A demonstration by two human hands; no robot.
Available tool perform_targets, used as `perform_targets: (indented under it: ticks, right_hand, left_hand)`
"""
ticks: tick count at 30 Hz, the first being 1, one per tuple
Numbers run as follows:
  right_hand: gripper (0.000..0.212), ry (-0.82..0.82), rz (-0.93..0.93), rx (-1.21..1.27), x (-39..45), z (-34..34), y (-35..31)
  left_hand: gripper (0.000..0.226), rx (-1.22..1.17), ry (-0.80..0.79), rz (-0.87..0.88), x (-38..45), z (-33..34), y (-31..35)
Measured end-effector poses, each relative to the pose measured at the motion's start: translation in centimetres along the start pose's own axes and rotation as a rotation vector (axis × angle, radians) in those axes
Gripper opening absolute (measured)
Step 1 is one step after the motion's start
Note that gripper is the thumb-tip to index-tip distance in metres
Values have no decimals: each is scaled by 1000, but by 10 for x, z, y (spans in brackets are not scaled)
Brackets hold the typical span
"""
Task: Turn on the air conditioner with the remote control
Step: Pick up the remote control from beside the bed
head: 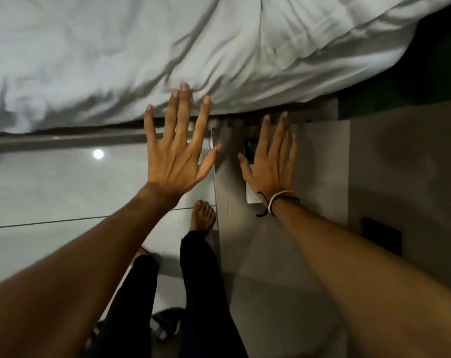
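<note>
Both hands splayed, empty; right hand [271,164] over remote [250,153] (mostly hidden); left hand [179,148] clear; grip by long edges, buttons up.

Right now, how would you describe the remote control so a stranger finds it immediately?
Start at the white bed, then look down to the wooden bedside surface beside it. There, mostly hidden under the open right hand, lies the remote control: a white body with a dark screen.
</note>
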State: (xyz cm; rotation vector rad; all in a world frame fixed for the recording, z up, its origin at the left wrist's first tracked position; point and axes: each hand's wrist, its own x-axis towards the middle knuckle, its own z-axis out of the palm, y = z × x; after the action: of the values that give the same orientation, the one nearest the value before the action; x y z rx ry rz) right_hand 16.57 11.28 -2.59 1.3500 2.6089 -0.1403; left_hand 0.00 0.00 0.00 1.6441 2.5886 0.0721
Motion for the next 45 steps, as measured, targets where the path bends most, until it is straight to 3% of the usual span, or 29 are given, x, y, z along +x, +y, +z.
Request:
perform_targets:
  ticks: [4,11,20,30,39,45]
  right_hand:
    - [95,-110,86,0,-16,32,8]
    - [92,-206,150,183,-21,50,1]
    - [88,-65,84,285,-11,-15,-13]
    - [87,184,-38,359,14,-195,-68]
    - [86,479,-280,568,39,-399,-187]
    - [92,578,-469,771,30,-530,-279]
  left_hand:
    - [76,3,47,12,-8,24,1]
    - [76,-8,-8,30,-29,46,-1]
    - [78,4,44,39,-20,-6,-16]
    - [76,135,315,-11,17,-191,-73]
    - [75,290,535,-173,-1,-385,-178]
    - [75,378,690,-295,-30,-507,-252]
